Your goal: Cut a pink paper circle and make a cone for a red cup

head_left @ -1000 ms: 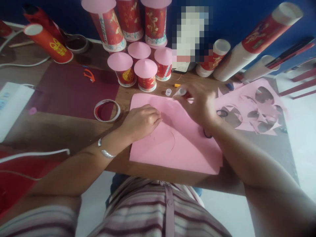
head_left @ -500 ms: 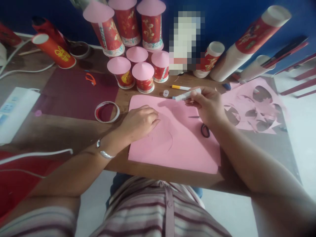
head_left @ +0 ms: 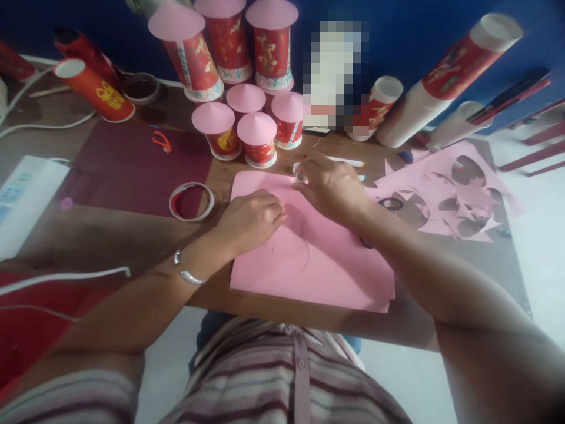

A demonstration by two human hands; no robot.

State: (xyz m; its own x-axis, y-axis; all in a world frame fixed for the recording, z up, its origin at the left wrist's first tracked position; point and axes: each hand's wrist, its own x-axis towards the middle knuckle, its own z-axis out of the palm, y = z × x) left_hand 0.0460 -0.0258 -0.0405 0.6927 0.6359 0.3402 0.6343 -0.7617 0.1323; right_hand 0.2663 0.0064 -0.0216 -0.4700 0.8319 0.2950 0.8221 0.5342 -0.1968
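Note:
A pink paper sheet [head_left: 318,265] with a faint drawn curve lies on the wooden table [head_left: 132,235] in front of me. My left hand [head_left: 251,219] rests on the sheet's upper left part, fingers curled and pressing it down. My right hand [head_left: 331,189] reaches over the sheet's top edge, its fingertips pinched at a small white cap [head_left: 300,175]. A white pen [head_left: 348,160] lies just behind that hand. The end of another pen [head_left: 362,177] shows at its right side; I cannot tell whether the hand holds it.
Small red cups with pink cone lids [head_left: 258,138] stand behind the sheet, with taller ones [head_left: 271,44] further back. A tape ring [head_left: 191,201] lies left. Cut pink scraps [head_left: 459,194] and black scissor handles [head_left: 391,204] lie right. White power strip [head_left: 22,194] at far left.
My right hand, which held a white pen up over the sheet, has moved left and down to the small cap. My left hand has stayed on the sheet.

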